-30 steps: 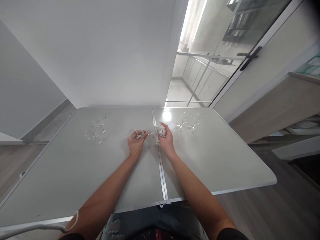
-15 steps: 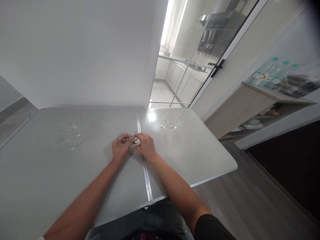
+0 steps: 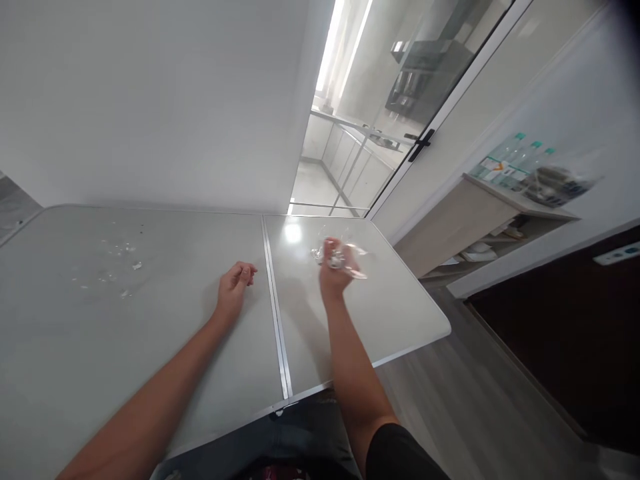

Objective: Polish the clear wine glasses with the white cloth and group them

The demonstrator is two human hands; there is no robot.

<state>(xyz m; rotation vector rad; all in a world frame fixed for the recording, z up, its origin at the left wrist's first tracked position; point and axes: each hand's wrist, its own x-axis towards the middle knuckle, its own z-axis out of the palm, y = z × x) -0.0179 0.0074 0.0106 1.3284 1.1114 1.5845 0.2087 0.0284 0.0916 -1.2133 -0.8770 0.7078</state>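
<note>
My right hand [image 3: 333,267] is closed around a clear stemmed glass [image 3: 356,267], tilted over the right part of the table and smeared by motion. Just behind it stands another clear stemmed glass [image 3: 317,254], partly covered by the hand. My left hand [image 3: 236,283] rests on the table left of the metal seam, fingers curled in and thumb against them, with nothing visible in it. Several small clear pieces [image 3: 125,250] lie scattered on the table's left part, too faint to name.
The pale table [image 3: 175,347] has a metal seam [image 3: 277,313] across it and meets a white wall at the back. A glass door [image 3: 360,133] stands behind. At right, a wooden shelf unit [image 3: 480,213] carries water bottles [image 3: 515,163] and a plastic-wrapped bundle [image 3: 557,185].
Both hands were together at the seam, the left around a clear glass bowl. The right hand has carried the glass rightward; the left has let go and drawn slightly left.
</note>
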